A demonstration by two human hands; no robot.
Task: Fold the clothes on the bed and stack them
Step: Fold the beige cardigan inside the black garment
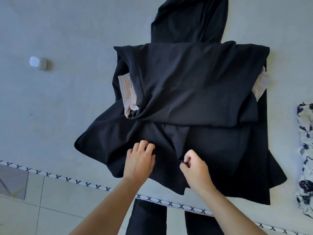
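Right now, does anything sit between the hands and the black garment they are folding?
Nothing visible does. The left hand and the right hand both already pinch the black garment near its lower edge, with no object between them and the cloth. The small white case lies well off to the left on the bed.

Both hands pinch the black garment point(186, 92) on the bed point(67, 39): left hand point(139, 157), right hand point(194, 167), near its lower edge.

Black garment point(186, 92) lies partly folded, perhaps over a pale one point(126, 89).
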